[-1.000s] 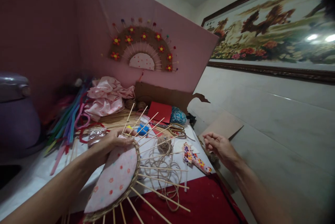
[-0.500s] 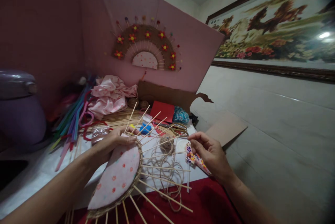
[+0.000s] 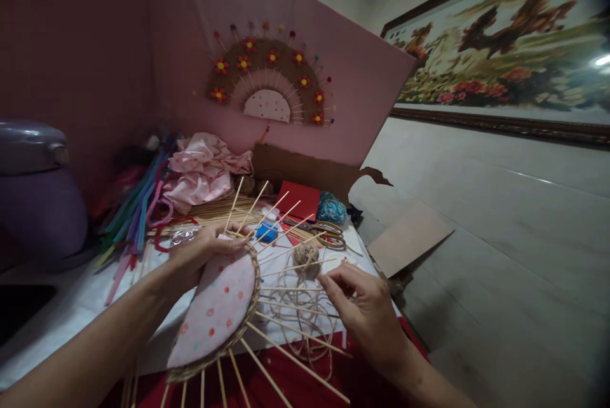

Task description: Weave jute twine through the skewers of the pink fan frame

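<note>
My left hand is closed on the upper edge of a half-circle panel, covered in white fabric with small red flowers. Braided twine borders its curved rim, and several thin wooden sticks fan outward from it. Close to the tips of the right-hand sticks, my right hand has thumb and forefinger pinched together; what lies between them is too small to make out. Loose twine lies in loops under the sticks, beside a twine ball.
Behind the panel are scissors, a blue item, red paper, blue yarn and crumpled pink fabric. Pipe cleaners and a purple container stand left. A decorated half-circle hangs on the pink board.
My right hand has moved left and down, nearer the stick tips, and now covers the flowered fabric piece. The panel has shifted slightly in my left hand's grip.
</note>
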`<state>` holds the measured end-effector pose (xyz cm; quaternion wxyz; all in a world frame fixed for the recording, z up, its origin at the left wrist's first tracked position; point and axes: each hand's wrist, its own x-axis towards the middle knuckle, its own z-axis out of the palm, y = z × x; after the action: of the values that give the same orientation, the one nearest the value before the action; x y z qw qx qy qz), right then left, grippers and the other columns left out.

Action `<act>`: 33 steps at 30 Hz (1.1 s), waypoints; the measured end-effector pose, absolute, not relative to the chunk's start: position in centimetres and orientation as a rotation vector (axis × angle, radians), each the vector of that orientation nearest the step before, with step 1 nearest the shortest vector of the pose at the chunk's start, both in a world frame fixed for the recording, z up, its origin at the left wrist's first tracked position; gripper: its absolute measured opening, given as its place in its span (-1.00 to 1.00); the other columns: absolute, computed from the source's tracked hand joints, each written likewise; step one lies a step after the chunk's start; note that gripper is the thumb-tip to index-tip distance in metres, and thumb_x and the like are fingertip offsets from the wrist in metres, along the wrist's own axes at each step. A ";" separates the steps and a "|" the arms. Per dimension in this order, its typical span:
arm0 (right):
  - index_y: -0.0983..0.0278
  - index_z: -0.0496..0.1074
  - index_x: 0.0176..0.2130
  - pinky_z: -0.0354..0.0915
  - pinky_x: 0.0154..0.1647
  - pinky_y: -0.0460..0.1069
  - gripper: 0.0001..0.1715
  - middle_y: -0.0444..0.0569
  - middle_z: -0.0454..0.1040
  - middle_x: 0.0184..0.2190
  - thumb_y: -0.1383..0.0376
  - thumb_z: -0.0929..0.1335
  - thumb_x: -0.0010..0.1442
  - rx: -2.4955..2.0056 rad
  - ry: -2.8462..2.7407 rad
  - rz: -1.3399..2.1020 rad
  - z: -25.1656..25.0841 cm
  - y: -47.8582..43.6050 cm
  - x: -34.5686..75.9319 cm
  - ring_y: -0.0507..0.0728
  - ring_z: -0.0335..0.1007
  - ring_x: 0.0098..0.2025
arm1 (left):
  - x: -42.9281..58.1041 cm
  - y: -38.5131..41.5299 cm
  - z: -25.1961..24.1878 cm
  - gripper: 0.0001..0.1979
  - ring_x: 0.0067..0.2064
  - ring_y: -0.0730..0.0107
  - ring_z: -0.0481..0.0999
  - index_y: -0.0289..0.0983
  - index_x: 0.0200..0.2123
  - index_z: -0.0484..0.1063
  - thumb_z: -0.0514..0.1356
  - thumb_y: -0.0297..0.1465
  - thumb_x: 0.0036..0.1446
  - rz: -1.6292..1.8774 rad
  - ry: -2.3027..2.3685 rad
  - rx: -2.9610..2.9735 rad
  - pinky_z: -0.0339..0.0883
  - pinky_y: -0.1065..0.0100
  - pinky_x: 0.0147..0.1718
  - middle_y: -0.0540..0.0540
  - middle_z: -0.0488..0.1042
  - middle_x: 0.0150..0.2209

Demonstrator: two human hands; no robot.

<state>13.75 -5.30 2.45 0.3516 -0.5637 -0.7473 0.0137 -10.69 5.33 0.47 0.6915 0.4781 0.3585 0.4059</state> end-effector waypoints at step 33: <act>0.27 0.40 -0.40 0.04 -0.22 0.08 -0.87 -0.02 0.40 -0.38 0.38 0.28 0.17 -1.409 -2.042 -0.451 2.5 -3.1 10.7 0.18 0.19 -0.25 | -9.8 4.3 1.0 -0.63 -0.62 0.45 0.41 -0.29 -0.27 0.33 0.34 -0.39 -0.20 0.946 0.803 1.064 0.22 0.45 -0.63 -0.01 0.48 -0.59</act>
<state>10.70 -3.14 2.50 0.3050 -0.5321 -0.7712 -0.1704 -9.77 4.35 0.96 0.6844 0.4746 0.3581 0.4220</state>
